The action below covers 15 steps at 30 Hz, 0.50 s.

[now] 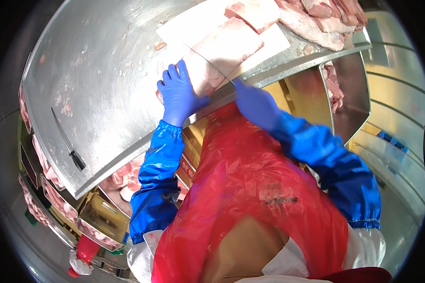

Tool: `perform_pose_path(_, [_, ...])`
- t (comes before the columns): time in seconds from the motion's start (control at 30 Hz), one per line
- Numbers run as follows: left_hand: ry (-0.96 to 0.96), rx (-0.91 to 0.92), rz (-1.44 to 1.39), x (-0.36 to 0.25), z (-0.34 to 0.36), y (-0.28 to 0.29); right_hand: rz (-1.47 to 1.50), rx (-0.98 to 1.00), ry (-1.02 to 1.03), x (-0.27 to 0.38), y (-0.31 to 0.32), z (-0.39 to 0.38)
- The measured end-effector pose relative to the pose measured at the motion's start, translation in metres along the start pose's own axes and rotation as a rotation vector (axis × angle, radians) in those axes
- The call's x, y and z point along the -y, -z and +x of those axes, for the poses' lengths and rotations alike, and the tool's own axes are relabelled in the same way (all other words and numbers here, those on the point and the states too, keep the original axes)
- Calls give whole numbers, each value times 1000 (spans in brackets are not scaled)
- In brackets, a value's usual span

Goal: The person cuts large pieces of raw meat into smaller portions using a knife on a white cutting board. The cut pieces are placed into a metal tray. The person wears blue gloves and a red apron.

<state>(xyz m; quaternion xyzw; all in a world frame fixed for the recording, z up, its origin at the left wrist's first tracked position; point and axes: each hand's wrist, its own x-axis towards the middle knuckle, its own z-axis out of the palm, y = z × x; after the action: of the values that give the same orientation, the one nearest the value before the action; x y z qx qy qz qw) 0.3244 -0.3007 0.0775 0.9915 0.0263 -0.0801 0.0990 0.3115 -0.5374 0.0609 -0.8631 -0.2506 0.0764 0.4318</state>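
A pale slab of raw meat [233, 43] lies partly on a white cutting board [177, 29], its near end reaching the metal table's front edge. My left hand [178, 96], in a blue glove, rests flat on that near end with the fingers stretched out and the thumb apart. My right hand [255, 103], gloved too, is wrapped round the handle of a knife [211, 64]. The thin blade lies slantwise across the slab, just beyond my left fingertips. How deep it sits in the meat I cannot tell.
More meat [316, 23] is piled at the far right of the metal table [104, 61]. A second knife [70, 144] lies at its left. Below the edge stand metal bins [356, 94] and trays of meat [123, 181]. Another person [86, 250] is at the lower left.
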Motion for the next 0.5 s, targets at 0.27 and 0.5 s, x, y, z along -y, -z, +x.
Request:
perform_pose_path(0.27, [71, -45, 45, -12, 6, 0, -338, 189, -175, 6, -18, 32])
perform_pose_path(0.5, [36, -9, -12, -5, 0, -3, -352, 250, -322, -16, -32, 25])
